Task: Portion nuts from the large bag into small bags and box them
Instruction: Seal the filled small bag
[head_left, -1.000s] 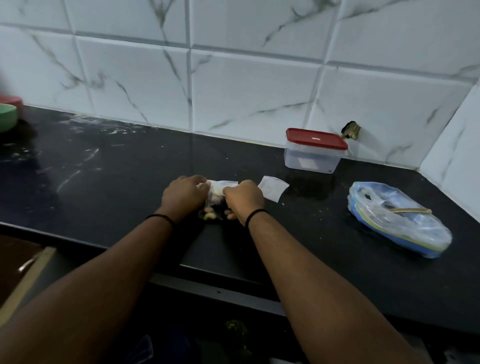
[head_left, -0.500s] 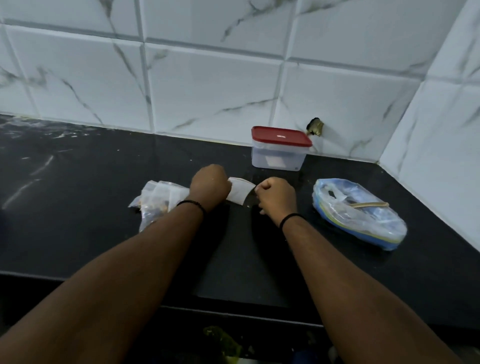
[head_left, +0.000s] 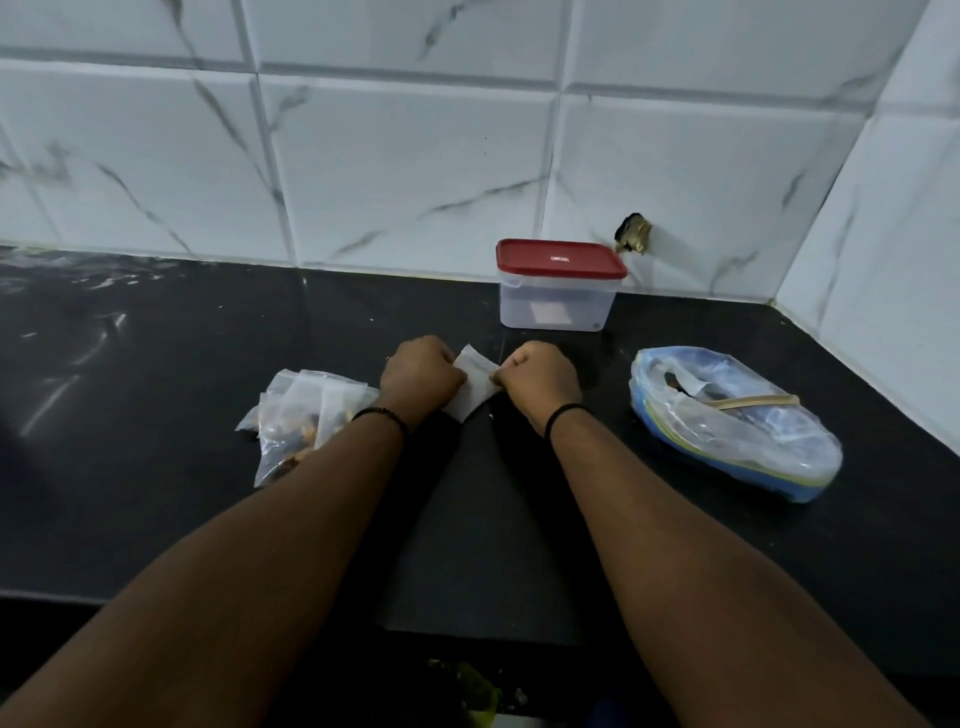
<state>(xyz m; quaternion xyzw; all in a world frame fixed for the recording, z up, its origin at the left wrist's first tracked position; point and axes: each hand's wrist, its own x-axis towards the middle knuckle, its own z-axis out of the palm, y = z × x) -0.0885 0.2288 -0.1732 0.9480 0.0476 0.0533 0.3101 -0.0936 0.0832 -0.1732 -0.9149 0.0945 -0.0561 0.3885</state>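
Note:
An empty small clear bag (head_left: 475, 387) lies on the black counter (head_left: 156, 364) between my two hands. My left hand (head_left: 418, 374) grips its left side with curled fingers. My right hand (head_left: 540, 382) pinches its right edge. Left of my left wrist sits a pile of small filled bags (head_left: 306, 415) with nuts inside. The large bag (head_left: 727, 421), clear with blue edging and a rubber band on it, lies at the right. A clear box with a red lid (head_left: 558, 283) stands shut behind my hands, against the wall.
White marbled tiles (head_left: 415, 156) back the counter, and a side wall closes it off at the right. A small brass fitting (head_left: 634, 234) sticks out of the wall beside the box. The counter's front edge runs under my forearms.
Both hands left the filled bag, which now lies on the pile at the left, and moved right to the empty small bag. My right hand has closed in and taken its right edge.

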